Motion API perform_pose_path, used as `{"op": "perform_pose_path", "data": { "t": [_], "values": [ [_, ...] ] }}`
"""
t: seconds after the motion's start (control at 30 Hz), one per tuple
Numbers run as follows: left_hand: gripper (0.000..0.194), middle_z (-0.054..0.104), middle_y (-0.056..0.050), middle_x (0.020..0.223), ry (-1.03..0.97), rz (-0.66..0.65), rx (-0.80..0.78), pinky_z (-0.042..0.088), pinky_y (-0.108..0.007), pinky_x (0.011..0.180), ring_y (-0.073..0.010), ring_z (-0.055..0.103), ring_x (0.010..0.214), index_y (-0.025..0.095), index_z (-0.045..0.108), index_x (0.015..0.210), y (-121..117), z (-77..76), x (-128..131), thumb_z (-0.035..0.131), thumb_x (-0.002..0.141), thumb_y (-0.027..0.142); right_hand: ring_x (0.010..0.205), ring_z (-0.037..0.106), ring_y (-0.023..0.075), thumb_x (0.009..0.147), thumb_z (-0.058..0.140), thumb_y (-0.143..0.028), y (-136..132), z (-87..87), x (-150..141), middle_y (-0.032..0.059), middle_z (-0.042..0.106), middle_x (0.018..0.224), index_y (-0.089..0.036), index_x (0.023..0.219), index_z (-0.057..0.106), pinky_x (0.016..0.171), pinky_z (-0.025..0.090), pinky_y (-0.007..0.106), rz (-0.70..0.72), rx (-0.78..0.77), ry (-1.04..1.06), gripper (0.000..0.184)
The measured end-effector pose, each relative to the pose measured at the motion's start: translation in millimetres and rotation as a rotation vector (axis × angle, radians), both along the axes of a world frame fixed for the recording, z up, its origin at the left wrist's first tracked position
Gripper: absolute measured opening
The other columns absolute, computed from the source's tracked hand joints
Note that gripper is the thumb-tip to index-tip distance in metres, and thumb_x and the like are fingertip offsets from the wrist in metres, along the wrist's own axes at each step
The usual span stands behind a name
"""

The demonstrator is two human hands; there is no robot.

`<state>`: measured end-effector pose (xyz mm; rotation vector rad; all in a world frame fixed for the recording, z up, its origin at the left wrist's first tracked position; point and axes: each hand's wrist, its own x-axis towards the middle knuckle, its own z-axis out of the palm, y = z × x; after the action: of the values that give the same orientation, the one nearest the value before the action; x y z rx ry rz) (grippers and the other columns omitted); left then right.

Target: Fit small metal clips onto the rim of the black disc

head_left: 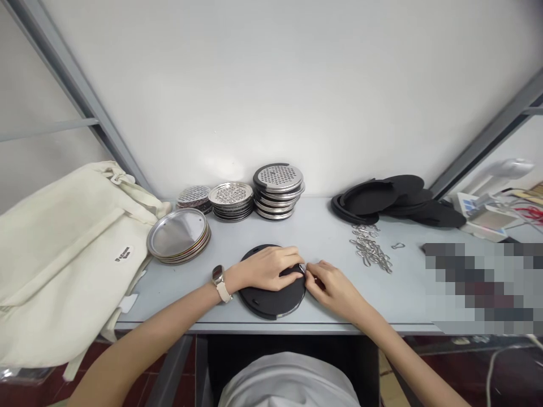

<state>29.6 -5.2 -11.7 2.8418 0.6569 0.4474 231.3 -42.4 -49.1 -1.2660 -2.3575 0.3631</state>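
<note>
left hand [274, 268] pinches metal clip [302, 269] at black disc [278, 301]; right hand [333, 286] curls beside, grip unclear; loose clips [370, 250] lie unattached.

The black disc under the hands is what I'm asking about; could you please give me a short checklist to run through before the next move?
1. Black disc lying on the table: ok, near the front edge.
2. Left hand on the disc: ok, resting on top.
3. Right hand at the work: ok, at the disc's right edge.
4. Small metal piece between the hands properly seated: cannot tell, fingers partly hide it.
5. Metal clips all in one pile: not ok, a single clip lies apart on the right.
</note>
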Motion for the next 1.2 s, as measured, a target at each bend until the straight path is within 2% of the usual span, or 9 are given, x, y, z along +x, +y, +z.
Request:
{"op": "perform_pose_path", "data": {
  "t": [0.4,1.2],
  "values": [
    [0.020,0.056,-0.005,0.088,0.001,0.024,0.030,0.042,-0.028,0.070,-0.0171,0.056,0.077,0.016,0.056,0.105,-2.3,0.1,2.5,0.046,0.091,0.026,0.058,0.048,0.0160,0.090,0.037,-0.021,-0.6,-0.6,-1.8,-0.0004,0.048,0.054,-0.022,0.059,0.038,0.059,0.034,0.027,-0.049,0.023,-0.017,0.031],
    [0.019,0.056,-0.006,0.091,0.010,0.021,0.043,0.043,-0.028,0.074,-0.0178,0.057,0.079,0.016,0.055,0.103,-1.2,-2.3,2.8,0.046,0.091,0.027,0.057,0.049,0.0157,0.090,0.037,-0.023,-0.6,2.9,-1.6,-0.0008,0.048,0.052,-0.021,0.058,0.039,0.057,0.034,0.026,-0.052,-0.023,0.015,0.032]
  ]
}}
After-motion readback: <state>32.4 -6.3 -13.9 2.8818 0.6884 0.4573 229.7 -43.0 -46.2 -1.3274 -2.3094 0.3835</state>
